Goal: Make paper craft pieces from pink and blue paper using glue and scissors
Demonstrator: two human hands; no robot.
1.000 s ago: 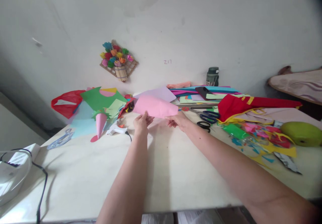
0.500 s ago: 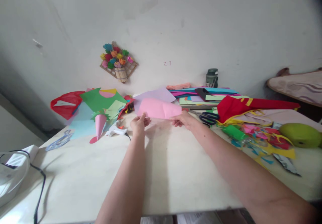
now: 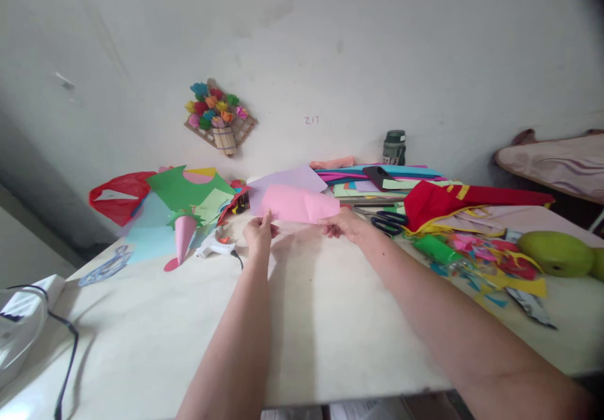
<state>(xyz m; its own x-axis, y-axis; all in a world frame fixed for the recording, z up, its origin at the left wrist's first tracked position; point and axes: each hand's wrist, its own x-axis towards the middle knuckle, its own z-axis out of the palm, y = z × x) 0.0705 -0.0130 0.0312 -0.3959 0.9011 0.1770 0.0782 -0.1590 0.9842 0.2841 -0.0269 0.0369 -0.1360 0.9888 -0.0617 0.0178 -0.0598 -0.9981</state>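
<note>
A piece of pink paper (image 3: 295, 203) is stretched between my two hands above the pale table (image 3: 189, 332). My left hand (image 3: 259, 231) pinches its lower left corner, thumb on top. At the right end, my right hand (image 3: 340, 223) is closed on the lower corner. The sheet bends slightly, with a crease toward its right side. Just left of my left hand lies a white glue gun (image 3: 214, 245). Beside that, a pink paper cone (image 3: 184, 237) with a green fringed rim stands point down over a small red disc (image 3: 172, 264). Dark-handled scissors (image 3: 389, 221) lie right of my right hand.
Coloured sheets (image 3: 177, 190) and a red bag (image 3: 117, 196) sit back left. A paper stack (image 3: 401, 173) and dark bottle (image 3: 394, 148) are against the wall. Red cloth (image 3: 427, 206), paper scraps (image 3: 500, 269) and a green rounded object (image 3: 554, 253) lie right. A power strip (image 3: 42, 303) with cable is left.
The view has shifted slightly, so the surroundings sit a little further left. Both hands keep their hold on the pink paper, which has hardly moved.
</note>
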